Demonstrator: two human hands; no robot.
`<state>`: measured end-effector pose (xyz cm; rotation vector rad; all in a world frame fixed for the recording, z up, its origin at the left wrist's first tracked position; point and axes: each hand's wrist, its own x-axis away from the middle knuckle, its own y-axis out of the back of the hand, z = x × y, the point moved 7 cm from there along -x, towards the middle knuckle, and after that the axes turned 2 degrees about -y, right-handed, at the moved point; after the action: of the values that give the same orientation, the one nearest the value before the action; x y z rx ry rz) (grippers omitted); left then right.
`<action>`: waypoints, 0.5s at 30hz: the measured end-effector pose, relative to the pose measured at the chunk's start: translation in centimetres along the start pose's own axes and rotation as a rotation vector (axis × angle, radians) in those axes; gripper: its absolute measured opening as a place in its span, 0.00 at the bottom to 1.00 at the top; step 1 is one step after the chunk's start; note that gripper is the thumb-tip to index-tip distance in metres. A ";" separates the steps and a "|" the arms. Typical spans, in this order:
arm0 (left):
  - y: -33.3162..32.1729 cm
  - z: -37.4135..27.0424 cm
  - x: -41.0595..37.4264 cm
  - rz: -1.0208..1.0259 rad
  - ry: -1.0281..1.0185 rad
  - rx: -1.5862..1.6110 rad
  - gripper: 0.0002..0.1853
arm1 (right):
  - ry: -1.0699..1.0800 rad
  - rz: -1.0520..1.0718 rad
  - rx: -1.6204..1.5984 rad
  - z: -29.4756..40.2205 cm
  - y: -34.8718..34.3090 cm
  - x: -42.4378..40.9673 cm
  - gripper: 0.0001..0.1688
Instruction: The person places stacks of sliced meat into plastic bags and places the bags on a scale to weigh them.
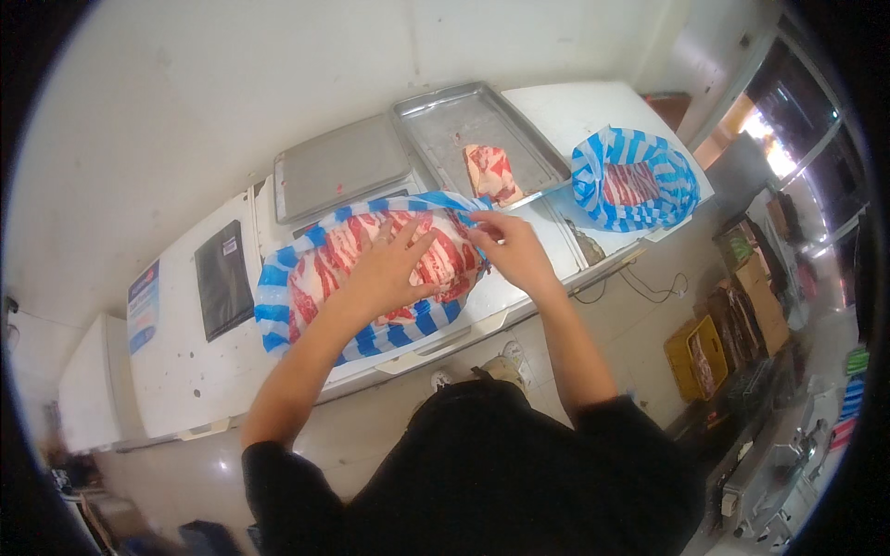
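Many slices of raw, marbled red meat (334, 250) lie in a blue-and-white striped plastic bag (274, 299) on the white lid of a chest freezer. My left hand (389, 267) rests flat on the meat with its fingers spread, holding nothing. At the right end of the bag, my right hand (504, 243) pinches the bag's gathered edge between thumb and fingers. Behind it, a piece of meat (490, 172) lies in a metal tray (434, 128). Farther right stands a second striped bag (591, 163), its mouth wide, with sliced meat (629, 184) inside.
A flat metal tray (341, 167) lies against the wall, left of the other tray. Black plastic packaging (226, 278) and a printed sheet (144, 306) are on the left. The freezer's front edge runs before me. A yellow crate (685, 358) stands on the floor at right.
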<state>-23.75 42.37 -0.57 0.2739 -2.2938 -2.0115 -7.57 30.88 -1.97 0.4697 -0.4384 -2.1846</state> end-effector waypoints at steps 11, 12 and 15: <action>-0.4 0.1 0.4 -0.016 0.012 -0.038 0.44 | -0.181 -0.063 0.072 -11.4 -1.6 2.6 0.09; -0.4 0.1 0.4 0.004 0.019 -0.040 0.45 | -0.066 -0.051 0.296 -10.7 -0.8 2.9 0.09; -0.5 0.1 0.4 0.049 0.029 -0.045 0.47 | 0.016 0.092 0.168 -7.7 2.0 2.5 0.16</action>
<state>-24.14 42.36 -1.12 0.2400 -2.2130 -2.0194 -4.08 26.54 -8.17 0.5469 -0.6260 -2.0634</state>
